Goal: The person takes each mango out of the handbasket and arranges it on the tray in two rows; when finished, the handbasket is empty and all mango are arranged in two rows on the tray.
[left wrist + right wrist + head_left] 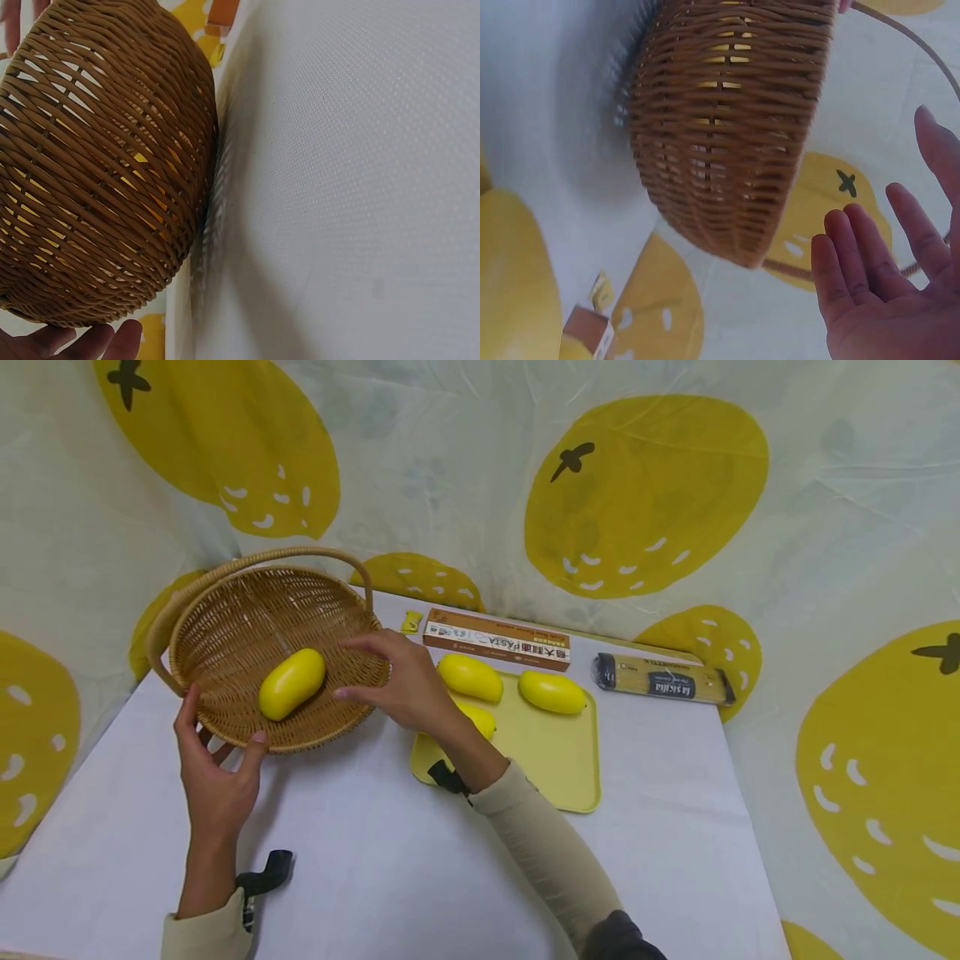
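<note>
In the head view a brown wicker basket [281, 610] with a tall arched handle stands at the left of the table, its mouth facing me. One smooth yellow fruit [292, 685], mango-like, lies inside it. My left hand [217, 781] holds the near left rim, thumb at the front and fingers around the side. Over the basket's right rim is my right hand [405, 681], thumb and fingers spread apart with nothing between them. The right wrist view shows that hand [900, 277] beside the basket's woven side [727, 127], apart from it.
Right of the basket, a pale yellow tray [558, 768] bears three more yellow fruits, one partly hidden by my right forearm. Behind it lie a pasta box [497, 639] and a small yellow packet [411, 622]. A spaghetti pack [663, 679] lies farther right, near the patterned cloth backdrop.
</note>
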Tool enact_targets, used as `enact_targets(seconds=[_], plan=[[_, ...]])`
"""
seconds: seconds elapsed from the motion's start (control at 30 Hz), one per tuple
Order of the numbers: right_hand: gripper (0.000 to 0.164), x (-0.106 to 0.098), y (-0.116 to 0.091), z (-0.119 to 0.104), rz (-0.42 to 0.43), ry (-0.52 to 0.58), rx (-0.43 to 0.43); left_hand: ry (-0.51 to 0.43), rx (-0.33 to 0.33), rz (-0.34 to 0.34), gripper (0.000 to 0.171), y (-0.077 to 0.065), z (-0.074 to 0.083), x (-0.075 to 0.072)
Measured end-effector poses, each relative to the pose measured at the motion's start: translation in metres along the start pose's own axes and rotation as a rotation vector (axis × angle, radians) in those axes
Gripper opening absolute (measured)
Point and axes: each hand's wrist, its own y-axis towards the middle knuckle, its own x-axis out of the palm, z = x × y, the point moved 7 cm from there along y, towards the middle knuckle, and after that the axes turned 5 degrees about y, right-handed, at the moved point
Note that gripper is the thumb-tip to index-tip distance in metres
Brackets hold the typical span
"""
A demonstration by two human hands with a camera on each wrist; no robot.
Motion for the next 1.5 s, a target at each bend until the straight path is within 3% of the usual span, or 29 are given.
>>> enact_targets(seconds=[0.3,0.63,0.93,1.2,1.5], plan=[[0.065,0.031,0.022,-0.006,-0.074,-0.017,-0.054,0.002,0.015,-0.001,0.095,-0.001,-0.001,-0.001],[0.066,0.067,0.047,-0.006,-0.208,-0.144,-0.050,0.002,0.011,-0.004,0.095,0.000,-0.001,-0.001],[0.066,0.092,0.064,0.002,-0.356,-0.190,0.016,0.001,-0.010,-0.004,0.095,0.000,0.000,0.000],[0.064,0.108,0.077,0.008,-0.427,-0.330,0.025,0.009,-0.021,-0.005,0.095,0.001,0.001,-0.001],[0.059,0.121,0.085,0.020,-0.478,-0.406,0.076,0.003,-0.035,-0.010,0.094,0.002,-0.001,0.001]])
